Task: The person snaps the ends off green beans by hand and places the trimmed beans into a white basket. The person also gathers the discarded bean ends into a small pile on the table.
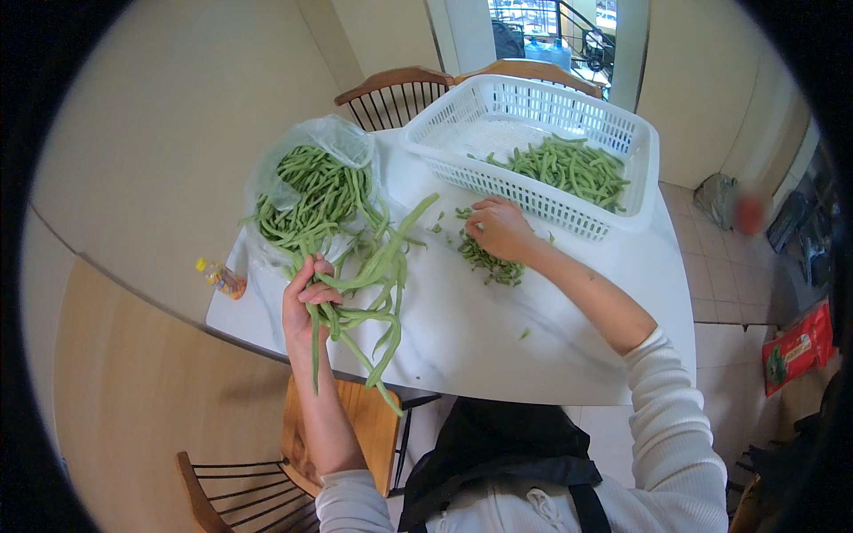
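My left hand (310, 293) grips a bunch of long green beans (380, 316), whose ends hang past the table's front edge. Just beyond it, a clear plastic bag (333, 136) lies open, heaped with more long green beans (320, 190). My right hand (498, 226) is over a small pile of bean ends (503, 270), fingers curled downward; whether anything is between the fingertips is hidden. Behind that hand stands a white slotted plastic basket (453, 174), with short pieces of green bean (566, 166) gathered in its right part.
The white table (460, 333) has a curved front edge. A small yellow-capped bottle (226, 280) stands at its left rim. Wooden chairs are behind the table (400, 90) and at front left (346, 426). A red bag (796, 346) is at the far right.
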The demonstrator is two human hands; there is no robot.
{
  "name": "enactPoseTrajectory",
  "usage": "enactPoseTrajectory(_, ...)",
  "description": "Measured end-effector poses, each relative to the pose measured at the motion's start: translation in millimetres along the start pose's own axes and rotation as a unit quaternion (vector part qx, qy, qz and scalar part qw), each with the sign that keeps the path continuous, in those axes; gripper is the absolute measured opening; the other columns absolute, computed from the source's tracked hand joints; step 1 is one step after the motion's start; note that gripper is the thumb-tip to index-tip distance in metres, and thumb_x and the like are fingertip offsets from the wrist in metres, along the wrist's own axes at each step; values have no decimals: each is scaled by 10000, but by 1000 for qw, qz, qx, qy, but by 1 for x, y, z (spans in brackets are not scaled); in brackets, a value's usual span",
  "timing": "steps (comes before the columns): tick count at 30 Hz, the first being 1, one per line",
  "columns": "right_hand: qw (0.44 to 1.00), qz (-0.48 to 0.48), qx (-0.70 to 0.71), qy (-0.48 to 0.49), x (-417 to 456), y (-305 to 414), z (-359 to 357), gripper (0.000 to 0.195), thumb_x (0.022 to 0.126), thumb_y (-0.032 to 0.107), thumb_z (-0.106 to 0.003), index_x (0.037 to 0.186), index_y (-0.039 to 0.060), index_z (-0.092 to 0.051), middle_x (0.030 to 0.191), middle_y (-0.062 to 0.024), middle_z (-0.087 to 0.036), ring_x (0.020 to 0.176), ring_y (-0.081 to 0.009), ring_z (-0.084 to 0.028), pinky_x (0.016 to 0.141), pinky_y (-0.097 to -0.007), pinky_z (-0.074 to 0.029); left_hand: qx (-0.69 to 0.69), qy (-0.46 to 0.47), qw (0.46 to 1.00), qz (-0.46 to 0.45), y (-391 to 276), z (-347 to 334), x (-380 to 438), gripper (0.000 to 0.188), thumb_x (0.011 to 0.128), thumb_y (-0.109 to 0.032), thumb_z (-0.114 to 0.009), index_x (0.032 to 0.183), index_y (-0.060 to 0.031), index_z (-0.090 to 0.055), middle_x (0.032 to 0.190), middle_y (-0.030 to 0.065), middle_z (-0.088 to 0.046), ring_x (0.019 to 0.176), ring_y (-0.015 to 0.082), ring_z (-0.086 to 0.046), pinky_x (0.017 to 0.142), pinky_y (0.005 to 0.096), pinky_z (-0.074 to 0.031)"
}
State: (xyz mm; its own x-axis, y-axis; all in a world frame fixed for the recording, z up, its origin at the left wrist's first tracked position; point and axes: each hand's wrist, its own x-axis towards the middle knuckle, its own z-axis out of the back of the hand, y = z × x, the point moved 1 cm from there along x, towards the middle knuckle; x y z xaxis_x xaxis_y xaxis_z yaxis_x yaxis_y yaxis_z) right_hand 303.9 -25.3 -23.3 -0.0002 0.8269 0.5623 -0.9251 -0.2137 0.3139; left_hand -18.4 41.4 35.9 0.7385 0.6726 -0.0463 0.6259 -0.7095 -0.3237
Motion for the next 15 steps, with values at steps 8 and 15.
enactPoseTrajectory(8,752,-200,599,187,-20,101,-30,326,884,332,-537,871,17,-620,710,-23,-578,663,-99,-549,584,-241,-455,-51,25,998,-21,9,6,3,155,912,-131,-493,958,2,-558,804,42,-562,427,2,-407,428,162,-368)
enactPoseTrajectory(15,855,-190,463,134,-15,104,-33,302,877,269,-544,729,14,-609,630,-43,-579,523,-152,-508,522,-284,-434,-56,17,997,-54,14,7,-1,141,912,-119,-490,961,-2,-552,799,37,-553,433,4,-404,431,160,-366)
